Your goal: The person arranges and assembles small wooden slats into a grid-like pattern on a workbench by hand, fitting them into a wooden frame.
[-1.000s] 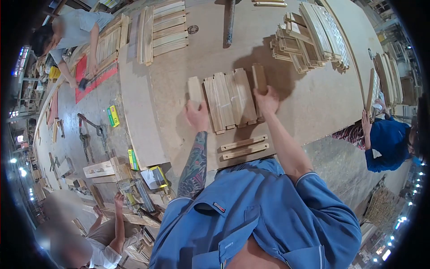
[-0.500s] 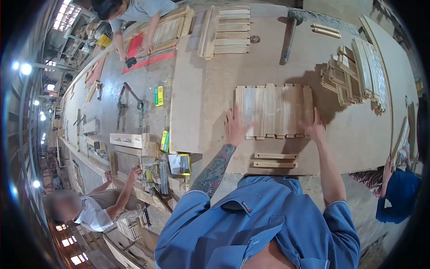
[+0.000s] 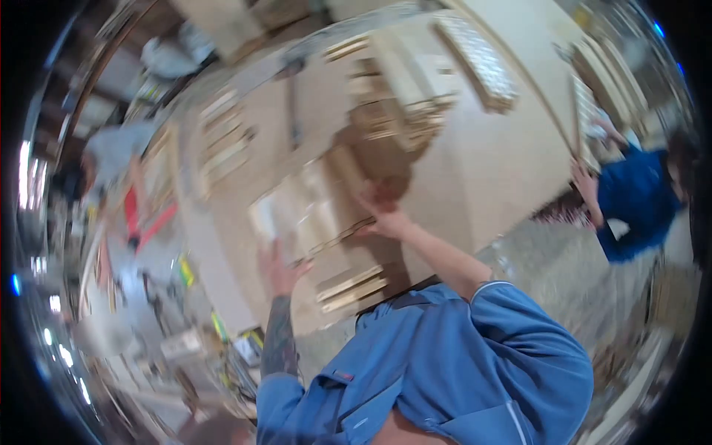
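Note:
A row of several wooden slats [image 3: 315, 200] lies side by side on the pale board-topped table, blurred by motion. My left hand [image 3: 279, 268] is at the row's left end with its fingers spread. At the right end my right hand [image 3: 387, 219] rests by the slats, fingers apart. Two short drilled wooden rails [image 3: 352, 288] lie on the table between the row and my body. Whether the fingertips touch the slats is too blurred to tell.
Stacked wooden frame parts [image 3: 386, 96] and a white patterned bundle [image 3: 478, 63] stand beyond the row. A hammer [image 3: 293, 104] lies near another slat group [image 3: 225, 141]. A person in blue [image 3: 639, 196] works at the right, another at the far left.
The whole view has swung toward the right, so the table appears tilted and shifted left. Both hands remain by the ends of the slat row. The person in blue shows more fully.

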The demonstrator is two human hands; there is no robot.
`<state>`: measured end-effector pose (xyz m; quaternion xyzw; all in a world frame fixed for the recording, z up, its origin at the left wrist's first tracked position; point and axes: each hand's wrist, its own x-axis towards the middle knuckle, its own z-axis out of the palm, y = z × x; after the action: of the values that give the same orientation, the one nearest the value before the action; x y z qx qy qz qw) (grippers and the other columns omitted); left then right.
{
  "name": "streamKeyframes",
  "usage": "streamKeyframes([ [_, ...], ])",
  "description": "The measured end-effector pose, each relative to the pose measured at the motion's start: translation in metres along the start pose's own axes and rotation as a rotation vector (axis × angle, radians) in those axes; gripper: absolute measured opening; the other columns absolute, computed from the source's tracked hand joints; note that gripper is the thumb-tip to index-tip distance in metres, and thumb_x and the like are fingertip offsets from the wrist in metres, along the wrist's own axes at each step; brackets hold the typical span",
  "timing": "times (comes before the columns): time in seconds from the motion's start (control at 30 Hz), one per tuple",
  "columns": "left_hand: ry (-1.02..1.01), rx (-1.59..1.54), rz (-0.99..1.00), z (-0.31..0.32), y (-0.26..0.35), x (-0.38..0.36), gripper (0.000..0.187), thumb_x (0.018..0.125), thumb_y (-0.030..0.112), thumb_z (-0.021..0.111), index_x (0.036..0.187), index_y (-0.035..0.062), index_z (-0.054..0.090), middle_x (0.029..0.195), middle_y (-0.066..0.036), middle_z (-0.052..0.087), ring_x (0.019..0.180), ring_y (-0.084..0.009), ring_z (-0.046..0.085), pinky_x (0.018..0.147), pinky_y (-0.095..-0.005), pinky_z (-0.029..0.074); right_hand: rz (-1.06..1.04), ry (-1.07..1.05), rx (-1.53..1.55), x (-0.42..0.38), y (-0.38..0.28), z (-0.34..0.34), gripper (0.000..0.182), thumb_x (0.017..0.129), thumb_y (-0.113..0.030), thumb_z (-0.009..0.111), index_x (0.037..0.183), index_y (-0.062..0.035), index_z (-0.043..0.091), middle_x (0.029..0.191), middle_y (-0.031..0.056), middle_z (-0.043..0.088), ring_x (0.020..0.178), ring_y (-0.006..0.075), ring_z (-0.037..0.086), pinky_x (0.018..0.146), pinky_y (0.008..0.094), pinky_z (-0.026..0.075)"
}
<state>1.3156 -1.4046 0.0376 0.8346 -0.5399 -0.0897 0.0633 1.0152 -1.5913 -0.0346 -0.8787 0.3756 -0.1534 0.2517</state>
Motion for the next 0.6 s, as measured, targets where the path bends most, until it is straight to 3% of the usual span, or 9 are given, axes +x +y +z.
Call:
streamKeyframes([
  [0.03, 0.022, 0.029, 0.0, 0.006, -0.004, -0.003, 0.12, 0.06, 0.061, 0.086, 0.154, 0.0095, 0.031, 0.154, -0.029, 0.031, 0.145, -0.0487, 0.023, 0.118, -0.0571, 0.019, 0.029, 0.061, 0.083, -0.01, 0.006, -0.02, 0.09, 0.077, -0.056, 0.075, 0.152, -0.0206, 0.039, 0.159, 0.0237, 0.023, 0.148, 0.0424, 0.019, 0.121, 0.0484, 0.018],
  [0.07, 0.03, 0.057, -0.062, -0.001, 0.008, -0.016, 0.115, 0.067, 0.057, 0.084, 0.156, 0.0106, 0.028, 0.156, -0.031, 0.026, 0.146, -0.047, 0.02, 0.117, -0.0586, 0.019, 0.057, 0.15, 0.102, -0.021, 0.009, -0.055, 0.072, 0.082, -0.046, 0.074, 0.142, -0.014, 0.05, 0.149, 0.0223, 0.042, 0.14, 0.0393, 0.035, 0.116, 0.0468, 0.031],
  [0.13, 0.127, -0.027, -0.189, 0.003, 0.029, -0.042, 0.102, 0.075, 0.051, 0.081, 0.155, 0.0098, 0.032, 0.156, -0.031, 0.024, 0.147, -0.0456, 0.02, 0.118, -0.0569, 0.02, 0.264, 0.373, 0.198, -0.056, 0.064, -0.088, 0.05, 0.084, -0.033, 0.072, 0.127, -0.0102, 0.062, 0.126, 0.0178, 0.062, 0.122, 0.0347, 0.055, 0.102, 0.0449, 0.045],
  [0.2, 0.126, -0.097, -0.261, 0.007, 0.067, -0.07, 0.089, 0.081, 0.043, 0.079, 0.152, 0.0091, 0.038, 0.158, -0.03, 0.024, 0.147, -0.0435, 0.022, 0.118, -0.0539, 0.022, 0.764, 0.546, 0.17, -0.077, 0.127, -0.146, 0.031, 0.085, -0.025, 0.069, 0.112, -0.0097, 0.069, 0.104, 0.0134, 0.07, 0.102, 0.0323, 0.065, 0.087, 0.0435, 0.052],
  [0.27, 0.123, -0.2, -0.234, 0.019, 0.111, -0.091, 0.077, 0.083, 0.037, 0.079, 0.147, 0.0089, 0.046, 0.157, -0.027, 0.027, 0.145, -0.0425, 0.025, 0.117, -0.0513, 0.025, 0.779, 0.862, 0.037, -0.077, 0.231, -0.176, 0.028, 0.085, -0.027, 0.068, 0.108, -0.0117, 0.071, 0.095, 0.0119, 0.071, 0.095, 0.032, 0.067, 0.082, 0.0443, 0.052],
  [0.33, 0.096, -0.333, -0.199, 0.042, 0.156, -0.099, 0.068, 0.083, 0.033, 0.079, 0.141, 0.0088, 0.052, 0.155, -0.025, 0.031, 0.142, -0.0424, 0.032, 0.115, -0.0516, 0.028, 0.892, 0.807, 0.154, -0.046, 0.258, -0.23, 0.034, 0.087, -0.032, 0.066, 0.11, -0.0077, 0.069, 0.096, 0.0128, 0.072, 0.095, 0.0326, 0.069, 0.083, 0.041, 0.053],
  [0.4, 0.03, -0.299, -0.132, 0.034, 0.223, -0.09, 0.063, 0.083, 0.031, 0.079, 0.136, 0.0085, 0.055, 0.153, -0.024, 0.034, 0.14, -0.0423, 0.035, 0.114, -0.0516, 0.03, 1.034, 0.673, 0.194, -0.008, 0.283, -0.25, 0.042, 0.088, -0.037, 0.067, 0.12, -0.0108, 0.066, 0.106, 0.0125, 0.071, 0.101, 0.0329, 0.067, 0.086, 0.0435, 0.052],
  [0.53, -0.063, -0.318, 0.074, 0.025, 0.298, -0.054, 0.049, 0.083, 0.028, 0.078, 0.125, 0.0077, 0.063, 0.147, -0.023, 0.042, 0.134, -0.0417, 0.042, 0.11, -0.0499, 0.036, 1.082, 0.766, 0.142, 0.048, 0.315, -0.226, 0.05, 0.088, -0.039, 0.066, 0.13, -0.0124, 0.059, 0.114, 0.0137, 0.068, 0.108, 0.0331, 0.064, 0.089, 0.0457, 0.051],
  [0.6, -0.036, -0.329, 0.058, 0.022, 0.32, -0.036, 0.044, 0.084, 0.027, 0.078, 0.122, 0.0079, 0.065, 0.144, -0.023, 0.046, 0.132, -0.0408, 0.045, 0.109, -0.0484, 0.038, 1.171, 0.851, 0.181, 0.07, 0.317, -0.226, 0.052, 0.088, -0.04, 0.067, 0.132, -0.0136, 0.056, 0.115, 0.0151, 0.065, 0.112, 0.0331, 0.062, 0.09, 0.0469, 0.051],
])
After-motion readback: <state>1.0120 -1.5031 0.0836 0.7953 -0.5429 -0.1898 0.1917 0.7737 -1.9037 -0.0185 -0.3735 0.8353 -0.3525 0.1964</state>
